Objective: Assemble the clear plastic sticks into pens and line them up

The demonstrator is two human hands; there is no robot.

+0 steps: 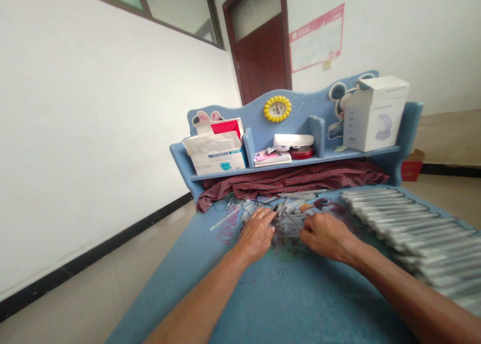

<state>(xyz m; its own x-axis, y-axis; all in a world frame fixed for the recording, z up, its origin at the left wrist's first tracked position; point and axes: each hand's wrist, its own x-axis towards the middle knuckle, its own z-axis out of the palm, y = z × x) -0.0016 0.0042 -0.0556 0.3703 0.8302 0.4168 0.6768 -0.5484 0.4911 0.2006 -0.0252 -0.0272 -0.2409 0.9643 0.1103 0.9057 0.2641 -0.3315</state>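
At the back of the blue desk point(285, 284) lies a loose heap of thin clear and white sticks point(291, 215), with small dark bits among them. My left hand point(258, 234) rests palm down at the near left edge of this heap, its fingers stretched forward and touching it. On the heap's right side, my right hand point(326, 234) is closed with the fingers curled under. A thin stick runs toward its fingertips, but what the fingers hold is hidden. One pale stick point(224, 219) lies apart, left of my left hand.
Stacked grey-white tubes point(409, 229) cover the desk's right side. Behind the heap are a bunched red checked cloth point(285, 179) and a blue shelf point(319, 158). On the shelf stand a mask box point(221, 161), a white carton point(376, 116) and a red round tin point(301, 153).
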